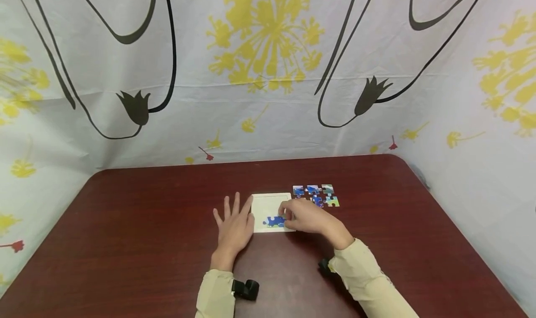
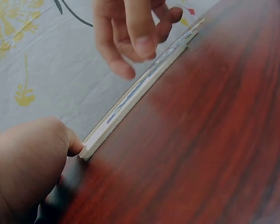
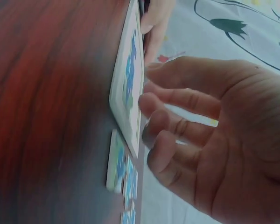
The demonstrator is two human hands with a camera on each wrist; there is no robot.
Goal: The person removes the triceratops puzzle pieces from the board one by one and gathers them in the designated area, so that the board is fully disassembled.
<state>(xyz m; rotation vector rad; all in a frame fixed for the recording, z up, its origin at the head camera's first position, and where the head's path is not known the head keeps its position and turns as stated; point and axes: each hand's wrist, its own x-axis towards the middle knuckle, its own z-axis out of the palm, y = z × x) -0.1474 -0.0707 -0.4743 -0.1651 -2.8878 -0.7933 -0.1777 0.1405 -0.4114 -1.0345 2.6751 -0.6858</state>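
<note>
A shallow white puzzle tray lies on the table, with a few joined blue jigsaw pieces along its lower part. My left hand is spread flat at the tray's left side, its thumb touching the edge in the left wrist view. Over the tray's right part hovers my right hand, covering the lower right corner in the head view. In the right wrist view its bent fingers and thumb stand apart, and no piece shows between them. Several loose jigsaw pieces lie beyond that hand.
The dark red wooden table extends around the tray. A white cloth with yellow and dark flower prints hangs behind it and at the sides. Black wrist cameras are strapped over both light sleeves.
</note>
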